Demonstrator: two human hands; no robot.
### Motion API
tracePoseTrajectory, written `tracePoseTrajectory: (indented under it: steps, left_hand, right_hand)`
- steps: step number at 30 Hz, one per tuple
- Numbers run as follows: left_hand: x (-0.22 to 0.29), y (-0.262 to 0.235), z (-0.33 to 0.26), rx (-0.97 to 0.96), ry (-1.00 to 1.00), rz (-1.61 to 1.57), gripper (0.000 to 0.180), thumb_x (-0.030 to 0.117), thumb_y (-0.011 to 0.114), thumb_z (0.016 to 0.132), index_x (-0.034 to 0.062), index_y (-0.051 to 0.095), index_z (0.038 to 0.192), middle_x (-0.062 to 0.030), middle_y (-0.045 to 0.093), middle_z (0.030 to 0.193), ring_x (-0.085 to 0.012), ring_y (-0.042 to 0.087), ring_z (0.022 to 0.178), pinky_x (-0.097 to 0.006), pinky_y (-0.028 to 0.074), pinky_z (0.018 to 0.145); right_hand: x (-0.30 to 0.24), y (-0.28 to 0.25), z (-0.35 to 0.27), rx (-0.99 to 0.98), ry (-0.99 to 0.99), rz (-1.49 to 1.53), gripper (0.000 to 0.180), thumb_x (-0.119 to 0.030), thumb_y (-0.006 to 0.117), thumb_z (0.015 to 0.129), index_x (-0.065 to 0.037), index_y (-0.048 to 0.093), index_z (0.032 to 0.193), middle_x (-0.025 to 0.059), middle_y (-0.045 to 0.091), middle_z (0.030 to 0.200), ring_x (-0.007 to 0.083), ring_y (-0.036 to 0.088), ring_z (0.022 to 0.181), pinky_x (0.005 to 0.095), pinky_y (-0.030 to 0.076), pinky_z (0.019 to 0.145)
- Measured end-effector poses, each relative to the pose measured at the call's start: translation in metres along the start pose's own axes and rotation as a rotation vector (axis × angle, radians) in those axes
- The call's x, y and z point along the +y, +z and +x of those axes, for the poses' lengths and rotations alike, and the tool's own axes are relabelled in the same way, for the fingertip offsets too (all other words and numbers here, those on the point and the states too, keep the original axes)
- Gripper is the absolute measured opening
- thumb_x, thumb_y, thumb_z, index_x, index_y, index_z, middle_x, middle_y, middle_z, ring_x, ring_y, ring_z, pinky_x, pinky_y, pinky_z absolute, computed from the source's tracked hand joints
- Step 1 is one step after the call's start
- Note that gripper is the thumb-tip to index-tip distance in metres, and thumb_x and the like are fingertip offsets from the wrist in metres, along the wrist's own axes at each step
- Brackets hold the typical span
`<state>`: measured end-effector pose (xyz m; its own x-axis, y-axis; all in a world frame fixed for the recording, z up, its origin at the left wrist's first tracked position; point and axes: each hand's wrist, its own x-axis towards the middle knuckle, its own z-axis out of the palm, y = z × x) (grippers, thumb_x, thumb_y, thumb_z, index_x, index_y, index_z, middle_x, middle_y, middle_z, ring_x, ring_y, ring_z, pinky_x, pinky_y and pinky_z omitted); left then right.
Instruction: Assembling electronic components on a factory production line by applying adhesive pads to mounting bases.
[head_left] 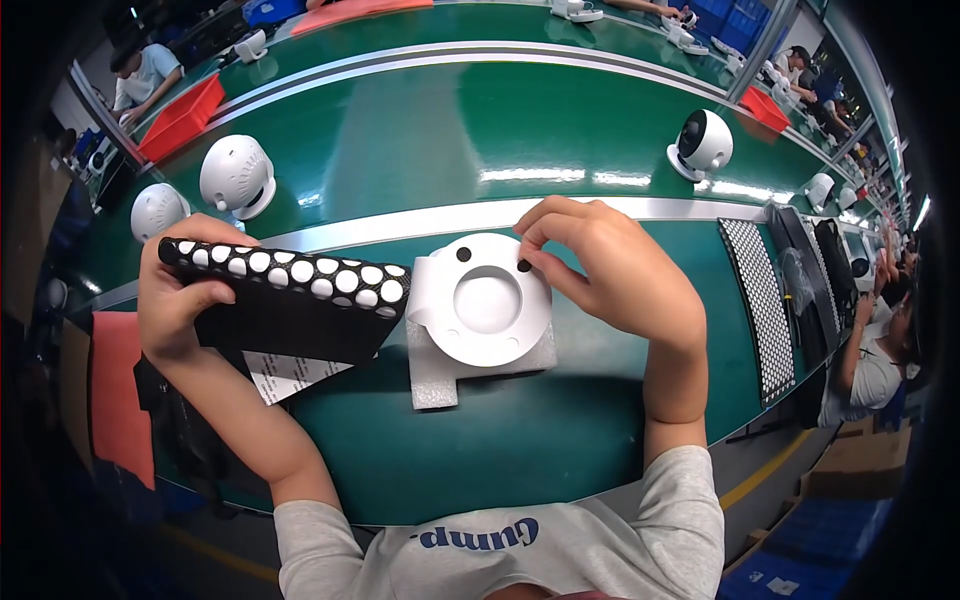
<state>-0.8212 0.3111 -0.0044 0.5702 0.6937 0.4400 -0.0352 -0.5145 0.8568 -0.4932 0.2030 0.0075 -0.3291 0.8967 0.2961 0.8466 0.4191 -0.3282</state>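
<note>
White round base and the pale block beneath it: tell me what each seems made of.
White round base: probably moulded plastic, satin finish, judging by its even surface and soft sheen. Pale block: likely foam, matte, since its surface looks grainy and speckled. The exact type of either stays open.

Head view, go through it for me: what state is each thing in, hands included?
Left hand: closed on the dotted black sheet.
Dotted black sheet: held up off the table, bent along its white-dotted edge.
Right hand: fingertips at the white round part's right-hand black dot; grip unclear.
White round part: round recess facing up, two black dots on far side.
White foam: under the round part.
Black-faced white camera: upright on its base.
</note>
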Motion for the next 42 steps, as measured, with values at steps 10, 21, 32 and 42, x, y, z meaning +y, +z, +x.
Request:
tracePoseTrajectory:
  steps: [10, 21, 32, 42]
  left_hand:
    - [0.001, -0.001, -0.001, 0.015, 0.014, 0.021, 0.038, 0.016, 0.073, 0.058, -0.0059, 0.058, 0.085, -0.0100, 0.060, 0.081, -0.0149, 0.057, 0.075, -0.023, 0.043, 0.071]
    - [0.008, 0.000, 0.001, -0.012, 0.015, 0.018, 0.036, 0.013, 0.073, 0.058, -0.0061, 0.059, 0.085, -0.0104, 0.060, 0.081, -0.0145, 0.058, 0.074, -0.022, 0.043, 0.069]
    - [0.031, 0.017, 0.012, -0.169, 0.055, 0.106, 0.028, 0.001, 0.069, 0.062, -0.0028, 0.059, 0.087, -0.0063, 0.061, 0.080, -0.0124, 0.057, 0.074, -0.023, 0.043, 0.070]
    - [0.042, 0.026, -0.004, 0.140, 0.104, 0.024, 0.014, 0.003, 0.072, 0.063, -0.0014, 0.059, 0.064, -0.0005, 0.056, 0.057, -0.0055, 0.049, 0.051, -0.019, 0.035, 0.047]
  right_hand:
    - [-0.028, 0.013, -0.012, 0.114, -0.022, -0.521, 0.007, -0.001, 0.059, 0.067, -0.001, 0.055, 0.073, 0.0065, 0.057, 0.075, 0.0228, 0.056, 0.072, 0.0320, 0.043, 0.076]
    - [-0.022, 0.015, -0.010, 0.159, 0.106, -0.272, 0.017, -0.001, 0.058, 0.066, 0.000, 0.042, 0.073, 0.0117, 0.054, 0.065, 0.0286, 0.055, 0.059, 0.0340, 0.043, 0.051]
    - [-0.036, 0.004, 0.008, 0.379, -0.002, 0.398, 0.025, 0.004, 0.054, 0.074, 0.001, 0.045, 0.097, 0.0128, 0.058, 0.086, 0.0243, 0.059, 0.086, 0.0293, 0.045, 0.076]
    - [-0.083, 0.029, 0.029, 0.343, -0.080, 0.368, 0.028, -0.006, 0.074, 0.061, 0.001, 0.054, 0.078, 0.0048, 0.054, 0.072, 0.0124, 0.053, 0.072, 0.0223, 0.042, 0.065]
